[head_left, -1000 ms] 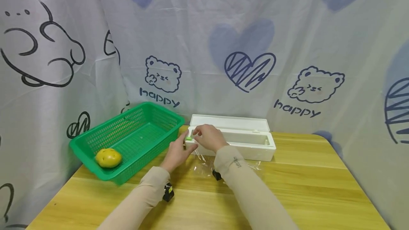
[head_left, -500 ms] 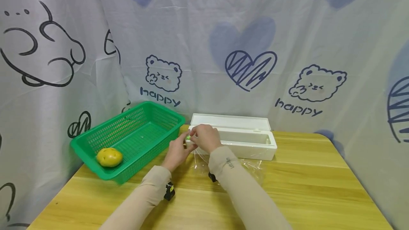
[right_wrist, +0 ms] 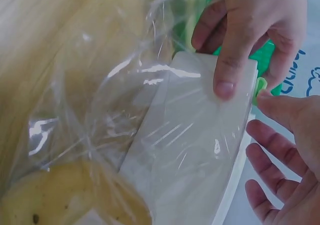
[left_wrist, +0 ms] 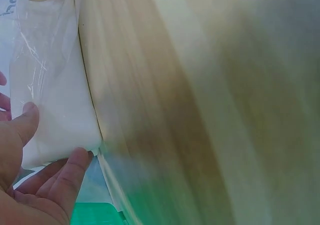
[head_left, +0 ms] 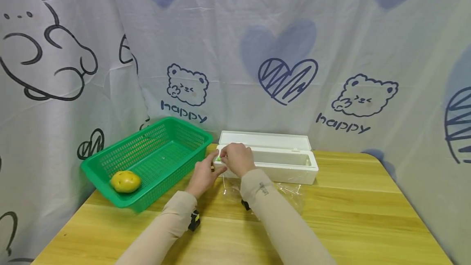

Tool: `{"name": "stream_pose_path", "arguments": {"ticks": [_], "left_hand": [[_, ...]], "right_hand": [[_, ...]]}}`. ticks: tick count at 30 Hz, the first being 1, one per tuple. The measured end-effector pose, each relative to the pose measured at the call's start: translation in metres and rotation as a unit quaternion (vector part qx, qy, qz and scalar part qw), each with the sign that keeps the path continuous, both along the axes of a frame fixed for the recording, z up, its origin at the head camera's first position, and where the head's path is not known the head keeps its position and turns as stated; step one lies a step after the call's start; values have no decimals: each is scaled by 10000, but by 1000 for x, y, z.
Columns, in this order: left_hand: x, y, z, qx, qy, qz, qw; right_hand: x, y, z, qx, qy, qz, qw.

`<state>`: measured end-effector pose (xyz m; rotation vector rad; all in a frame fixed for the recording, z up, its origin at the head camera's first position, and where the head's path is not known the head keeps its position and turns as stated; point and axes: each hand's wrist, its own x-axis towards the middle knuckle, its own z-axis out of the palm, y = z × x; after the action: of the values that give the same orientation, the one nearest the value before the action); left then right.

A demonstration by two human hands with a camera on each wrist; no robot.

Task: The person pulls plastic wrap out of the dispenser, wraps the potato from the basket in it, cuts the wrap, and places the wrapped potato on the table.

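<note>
A white cling film dispenser (head_left: 287,173) lies on the table with its lid (head_left: 265,140) raised. My left hand (head_left: 202,177) grips its left end, the thumb on the front wall. A small green slide cutter (right_wrist: 260,87) sits at that end. My right hand (head_left: 238,158) pinches the cutter, a fingertip on it in the right wrist view; its other fingers are loosely bent. Clear cling film (right_wrist: 115,105) hangs from the front of the dispenser onto the table. Under it lies a potato (right_wrist: 45,195), which my right forearm hides in the head view.
To the left stands a green basket (head_left: 184,162) with a yellow potato (head_left: 125,181) in its near corner. The wooden table (head_left: 360,216) reaches back to a printed curtain (head_left: 235,32).
My right hand has moved a little to the left, onto the slide cutter, and has hardly moved over the last half second. The left hand stays on the dispenser's end.
</note>
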<state>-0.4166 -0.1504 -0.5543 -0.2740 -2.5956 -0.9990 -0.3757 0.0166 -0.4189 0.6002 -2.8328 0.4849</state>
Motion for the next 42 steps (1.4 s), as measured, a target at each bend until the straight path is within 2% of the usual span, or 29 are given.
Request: {"name": "stream_pose_path", "arguments": {"ticks": [5,11,18,19,24,25,26,30,31,33,34,37,38,42], "left_hand": [[-3,-2,-4,-113,146,20,9998],[-2,-2,-4,-97,119,26,9999],[3,1,3,16,34,-43,10000],[10,2,11,12,79,-85,9999],[15,3,16,40,81,-65,9999],[15,3,17,-13,61,-44,10000],[9,3,10,-48,59,-2,10000],[29,10,35,-61,69,-82,9999],[31,10,37,-90,147,-120,9998],[45,14,53,-9,38,-115,9999],[49,15,57,-5,2,-95,10000],[54,18,62,-103,-163,16,9998],[58,19,68,-100,-290,66,9995],[58,19,68,-102,-352,84,9993]], "right_hand": [[-2,5,0,-20,-93,3,10000],[0,10,2,-70,-163,38,9998],[0,14,3,-53,-181,-5,9998],[-1,14,3,-17,-174,-29,9998],[-1,16,4,39,-224,-87,9997],[-1,17,4,48,-234,-92,9997],[-1,17,4,40,-242,-97,9997],[0,22,3,40,-195,-140,9997],[0,24,3,35,-184,-146,9997],[1,26,3,16,-165,-142,9998],[1,27,3,7,-173,-138,9998],[2,30,3,4,-202,-135,9997],[2,31,3,10,-208,-140,9997],[4,35,5,30,-262,-131,9996]]}}
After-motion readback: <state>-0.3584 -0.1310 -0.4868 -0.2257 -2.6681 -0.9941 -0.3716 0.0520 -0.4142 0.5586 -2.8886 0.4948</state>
